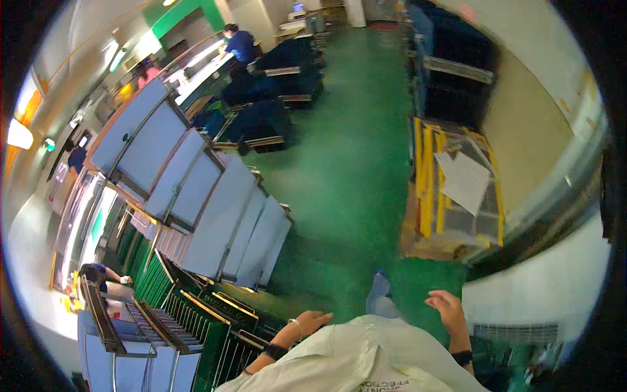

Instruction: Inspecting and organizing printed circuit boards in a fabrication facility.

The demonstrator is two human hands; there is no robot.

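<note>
My left hand (311, 322) hangs low in front of my body, its fingers loosely stretched and nothing seen in them. A light bracelet and a dark band circle that wrist. It is nearest to a dark rack (222, 306) with yellow edges, and a gap shows between them. My right hand (447, 308) is raised at my side, the fingers apart and slightly bent, holding nothing; a dark band is on this wrist too. Below it lies the green floor (353, 163). One blue shoe (381, 293) shows ahead of my pale shirt (353, 349).
Tall racks with pale blue panels (219, 189) line the left. At the right stands a low yellow-barred cart (428, 189) with white paper sheets (465, 179) on top, before dark stacked bins (454, 65). More dark bins (261, 121) and a person (240, 44) are farther off.
</note>
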